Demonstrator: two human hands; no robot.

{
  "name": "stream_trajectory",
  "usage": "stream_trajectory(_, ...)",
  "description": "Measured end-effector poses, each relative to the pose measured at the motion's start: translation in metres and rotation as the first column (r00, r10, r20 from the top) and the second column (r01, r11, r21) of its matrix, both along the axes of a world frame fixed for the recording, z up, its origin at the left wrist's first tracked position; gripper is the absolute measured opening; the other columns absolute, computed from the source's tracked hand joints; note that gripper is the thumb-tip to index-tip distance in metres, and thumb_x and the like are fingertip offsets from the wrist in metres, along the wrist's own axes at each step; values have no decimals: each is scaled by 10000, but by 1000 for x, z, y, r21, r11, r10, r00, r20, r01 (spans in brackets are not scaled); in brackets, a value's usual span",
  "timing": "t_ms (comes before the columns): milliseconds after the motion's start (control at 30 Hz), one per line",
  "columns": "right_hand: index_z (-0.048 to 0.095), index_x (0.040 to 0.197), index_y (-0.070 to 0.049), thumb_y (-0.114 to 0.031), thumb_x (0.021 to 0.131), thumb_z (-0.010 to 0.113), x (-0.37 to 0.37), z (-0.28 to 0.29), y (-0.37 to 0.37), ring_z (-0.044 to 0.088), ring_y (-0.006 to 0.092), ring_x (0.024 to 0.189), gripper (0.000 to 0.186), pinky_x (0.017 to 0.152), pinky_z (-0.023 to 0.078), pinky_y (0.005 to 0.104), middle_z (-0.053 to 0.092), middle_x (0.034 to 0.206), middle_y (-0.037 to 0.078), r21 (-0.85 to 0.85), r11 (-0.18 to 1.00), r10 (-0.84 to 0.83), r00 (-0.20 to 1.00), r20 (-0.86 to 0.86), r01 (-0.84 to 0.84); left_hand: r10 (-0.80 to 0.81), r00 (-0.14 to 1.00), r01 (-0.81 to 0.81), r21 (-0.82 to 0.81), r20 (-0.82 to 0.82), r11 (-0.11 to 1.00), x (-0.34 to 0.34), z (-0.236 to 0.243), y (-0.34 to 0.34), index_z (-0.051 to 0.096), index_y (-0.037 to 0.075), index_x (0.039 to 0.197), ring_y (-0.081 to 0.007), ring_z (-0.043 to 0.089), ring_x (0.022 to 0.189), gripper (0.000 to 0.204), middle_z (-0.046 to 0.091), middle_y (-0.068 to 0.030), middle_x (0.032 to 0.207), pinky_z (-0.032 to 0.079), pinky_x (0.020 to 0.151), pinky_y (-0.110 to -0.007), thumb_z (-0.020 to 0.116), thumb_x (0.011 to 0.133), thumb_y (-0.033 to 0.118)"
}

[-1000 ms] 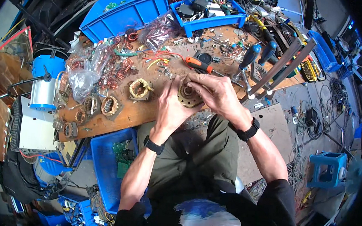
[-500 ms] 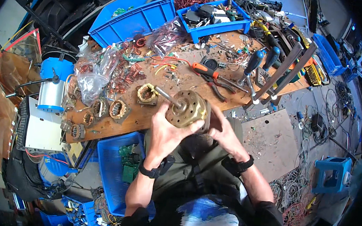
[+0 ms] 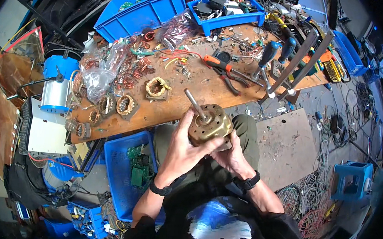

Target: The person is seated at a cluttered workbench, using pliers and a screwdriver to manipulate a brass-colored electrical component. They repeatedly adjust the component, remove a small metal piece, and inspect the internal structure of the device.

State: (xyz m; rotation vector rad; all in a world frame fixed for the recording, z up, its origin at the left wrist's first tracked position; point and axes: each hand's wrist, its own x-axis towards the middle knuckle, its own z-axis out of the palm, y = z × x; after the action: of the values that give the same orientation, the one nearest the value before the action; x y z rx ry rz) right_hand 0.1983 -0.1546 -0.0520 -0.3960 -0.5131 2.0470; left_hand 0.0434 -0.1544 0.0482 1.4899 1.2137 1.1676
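Both of my hands hold a small electric motor (image 3: 215, 127) with a brass-coloured, perforated round housing, above my lap just off the bench's front edge. Its steel shaft (image 3: 194, 102) points up and to the far left. My left hand (image 3: 182, 151) wraps the left and near side, thumb across the front. On the right side my right hand (image 3: 234, 159) grips the housing, its fingertips partly hidden underneath. A stator core (image 3: 156, 97) with yellowish windings lies on the bench beyond my left hand, and another stator (image 3: 126, 106) sits farther left.
On the wooden bench (image 3: 180, 93) lie an orange-handled screwdriver (image 3: 219, 63), pliers (image 3: 231, 85), and bags of copper scrap (image 3: 98, 82). Upright metal bars (image 3: 297, 60) stand at its right. Blue bins (image 3: 141, 17) line the back; another blue crate (image 3: 112, 176) with circuit boards is by my left knee.
The motor has come nearer to me and slightly right, away from the bench. My right hand has closed in around its near right side.
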Motion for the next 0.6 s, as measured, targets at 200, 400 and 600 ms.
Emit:
stream_trajectory(200,402,1605,-111,-678,1091,405,6,-6,0,703,362,1091,765,876,597,481,627,1428,187,119,989,97,988,-120,-83,-49,994,60,-113,101,992,-13,1,0,605,-27,1450,-170,632,1235,377,629,-100,1434,517,1068,-319,572,1118,148)
stream_trajectory(400,403,1598,-104,-605,1131,357,13,-5,-5,715,352,1099,687,793,629,493,634,1429,178,72,994,90,981,-170,-79,-137,986,147,-101,94,984,-23,5,5,648,-69,1377,-191,623,1320,317,611,-146,1533,501,1136,-358,603,1074,14)
stream_trajectory(600,375,1615,-111,-669,1102,339,20,-4,-8,733,344,1013,759,757,632,462,656,1362,195,76,995,59,997,51,-62,-164,930,178,10,-330,984,-33,24,10,768,-51,1197,-214,661,1294,225,721,-149,1379,519,1128,-369,742,978,-3)
